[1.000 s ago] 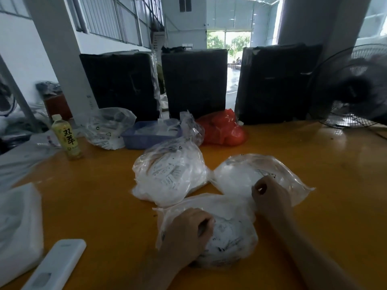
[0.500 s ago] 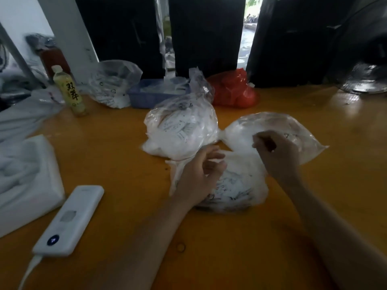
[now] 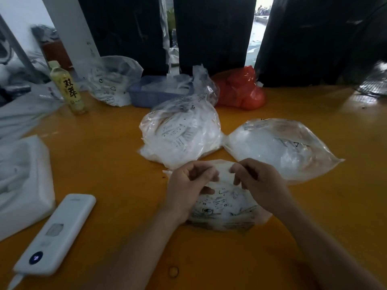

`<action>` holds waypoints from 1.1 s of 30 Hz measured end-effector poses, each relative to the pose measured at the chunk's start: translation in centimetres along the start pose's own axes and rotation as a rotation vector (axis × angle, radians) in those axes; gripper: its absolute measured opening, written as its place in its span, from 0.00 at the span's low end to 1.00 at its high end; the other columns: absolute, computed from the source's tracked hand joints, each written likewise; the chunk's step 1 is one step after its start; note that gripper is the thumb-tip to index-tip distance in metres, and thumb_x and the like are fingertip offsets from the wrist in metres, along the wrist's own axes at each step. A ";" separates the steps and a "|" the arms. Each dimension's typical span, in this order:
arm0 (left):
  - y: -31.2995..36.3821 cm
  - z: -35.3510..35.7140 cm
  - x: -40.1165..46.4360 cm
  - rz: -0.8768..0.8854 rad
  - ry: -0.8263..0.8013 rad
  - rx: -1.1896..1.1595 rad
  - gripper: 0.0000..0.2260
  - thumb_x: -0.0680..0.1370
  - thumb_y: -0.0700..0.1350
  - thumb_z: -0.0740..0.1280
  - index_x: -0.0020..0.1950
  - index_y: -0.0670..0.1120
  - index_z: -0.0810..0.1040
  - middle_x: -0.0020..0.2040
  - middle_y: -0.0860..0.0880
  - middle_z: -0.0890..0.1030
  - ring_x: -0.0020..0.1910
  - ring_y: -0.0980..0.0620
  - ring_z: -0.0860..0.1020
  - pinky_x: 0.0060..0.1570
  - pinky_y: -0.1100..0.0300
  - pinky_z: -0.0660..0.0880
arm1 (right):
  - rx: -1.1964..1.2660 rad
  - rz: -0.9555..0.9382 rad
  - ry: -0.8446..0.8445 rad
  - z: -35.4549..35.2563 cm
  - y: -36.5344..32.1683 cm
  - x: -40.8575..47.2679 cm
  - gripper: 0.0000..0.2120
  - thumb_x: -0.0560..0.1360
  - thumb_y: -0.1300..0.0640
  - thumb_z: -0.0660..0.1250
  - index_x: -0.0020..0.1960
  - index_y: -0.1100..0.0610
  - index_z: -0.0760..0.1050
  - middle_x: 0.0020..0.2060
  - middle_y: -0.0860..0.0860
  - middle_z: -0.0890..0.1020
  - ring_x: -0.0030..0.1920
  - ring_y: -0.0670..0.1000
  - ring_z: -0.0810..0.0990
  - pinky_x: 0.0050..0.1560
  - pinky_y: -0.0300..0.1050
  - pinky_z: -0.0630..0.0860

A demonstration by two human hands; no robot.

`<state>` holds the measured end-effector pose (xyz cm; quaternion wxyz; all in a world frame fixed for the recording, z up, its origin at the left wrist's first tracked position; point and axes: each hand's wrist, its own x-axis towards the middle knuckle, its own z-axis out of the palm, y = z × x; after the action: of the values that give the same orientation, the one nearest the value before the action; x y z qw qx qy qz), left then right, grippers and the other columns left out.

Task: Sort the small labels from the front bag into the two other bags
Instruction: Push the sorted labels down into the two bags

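The front bag [image 3: 225,208], clear plastic with small printed labels inside, lies on the orange table [image 3: 117,151] right before me. My left hand [image 3: 189,185] and my right hand [image 3: 258,181] each pinch the bag's upper edge from either side, fingers curled on the plastic. Behind it to the left sits a fuller bag of white labels [image 3: 182,132]. A flatter clear bag [image 3: 280,147] lies behind to the right. The labels in the front bag are partly hidden by my hands.
A white power bank [image 3: 56,233] with a cable lies near left. White foam packing [image 3: 21,181] sits at the left edge. Further back stand a yellow drink bottle [image 3: 68,88], another clear bag [image 3: 113,80], a blue tray [image 3: 155,93] and a red bag [image 3: 240,88]. Black wrapped bundles [image 3: 211,32] line the far edge.
Both hands have come together at the front bag's upper edge and now pinch it; the left hand lifted off the bag. The view tilted down and closer.
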<state>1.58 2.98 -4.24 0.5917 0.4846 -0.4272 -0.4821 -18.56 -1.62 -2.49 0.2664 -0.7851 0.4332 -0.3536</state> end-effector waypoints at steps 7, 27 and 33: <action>0.4 0.3 0.0 -0.150 -0.008 -0.297 0.16 0.70 0.41 0.77 0.56 0.40 0.83 0.53 0.37 0.87 0.52 0.41 0.87 0.45 0.62 0.84 | -0.490 -0.215 -0.294 0.5 1.2 -0.6 0.15 0.79 0.43 0.65 0.66 0.41 0.77 0.54 0.41 0.75 0.52 0.39 0.68 0.53 0.36 0.67; 1.5 0.0 -0.1 -0.199 0.013 -0.433 0.14 0.69 0.38 0.77 0.53 0.37 0.83 0.53 0.33 0.86 0.49 0.39 0.88 0.44 0.62 0.84 | -0.532 -0.348 -0.245 1.0 -0.1 -0.5 0.14 0.79 0.41 0.63 0.57 0.43 0.84 0.43 0.45 0.75 0.41 0.45 0.71 0.43 0.41 0.65; 1.3 -0.1 0.2 -0.197 0.005 -0.430 0.15 0.68 0.43 0.78 0.53 0.39 0.88 0.52 0.33 0.86 0.51 0.40 0.87 0.46 0.61 0.84 | -0.586 -0.356 -0.399 0.7 -0.2 -0.7 0.19 0.76 0.32 0.60 0.63 0.35 0.79 0.49 0.41 0.73 0.48 0.43 0.71 0.47 0.41 0.65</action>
<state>1.94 2.92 -2.97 0.6325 0.3877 -0.2639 -0.6164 -18.17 -0.89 -3.01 0.0444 -0.9440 0.3126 -0.0959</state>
